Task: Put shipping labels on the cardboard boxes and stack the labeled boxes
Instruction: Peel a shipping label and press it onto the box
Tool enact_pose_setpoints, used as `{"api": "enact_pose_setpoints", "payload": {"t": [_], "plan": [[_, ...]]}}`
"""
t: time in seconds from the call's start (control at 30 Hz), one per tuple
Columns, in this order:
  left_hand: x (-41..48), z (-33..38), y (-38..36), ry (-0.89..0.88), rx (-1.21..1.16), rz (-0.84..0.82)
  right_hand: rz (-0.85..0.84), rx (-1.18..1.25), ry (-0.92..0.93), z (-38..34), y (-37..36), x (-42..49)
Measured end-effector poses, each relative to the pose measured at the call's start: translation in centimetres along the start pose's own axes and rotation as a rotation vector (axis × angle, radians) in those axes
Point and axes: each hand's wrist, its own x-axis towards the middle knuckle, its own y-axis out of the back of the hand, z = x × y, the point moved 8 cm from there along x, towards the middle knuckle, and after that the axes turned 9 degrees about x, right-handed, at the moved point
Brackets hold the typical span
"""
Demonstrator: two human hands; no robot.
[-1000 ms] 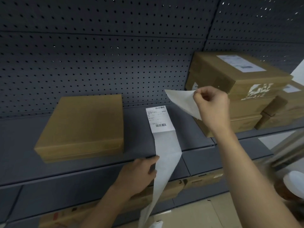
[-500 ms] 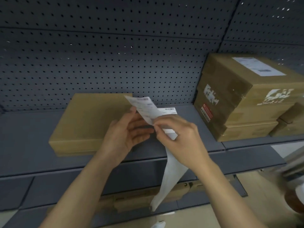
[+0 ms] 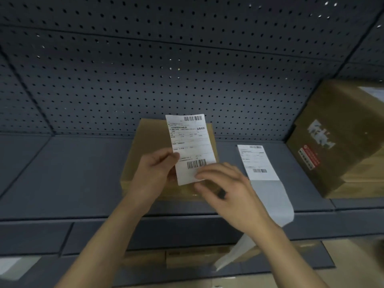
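Note:
I hold a white shipping label (image 3: 190, 142) with two barcodes upright above a flat, unlabeled cardboard box (image 3: 143, 146) on the grey shelf (image 3: 68, 175). My left hand (image 3: 153, 175) pinches the label's lower left edge. My right hand (image 3: 226, 188) touches its bottom right corner with its fingertips. To the right, a strip of labels (image 3: 261, 169) lies on the shelf, its blank backing hanging over the front edge. A stack of cardboard boxes (image 3: 340, 142) stands at the far right; the top one bears a label (image 3: 374, 91).
A dark pegboard wall (image 3: 166, 69) backs the shelf. More cardboard boxes (image 3: 187, 256) lie on the lower shelf under the front edge. The shelf surface left of the flat box is bare grey metal.
The peeled label now stands upright and facing me over the flat box, both hands on its lower end. The view has shifted left, pushing the stacked boxes toward the right edge.

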Motion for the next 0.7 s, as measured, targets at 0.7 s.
{"api": "enact_pose_setpoints", "payload": {"t": [0.7], "plan": [[5.3,-0.4,4.4,0.029,0.148,-0.038,0.323,0.773,-0.718,9.7,-2.9,5.9]]}}
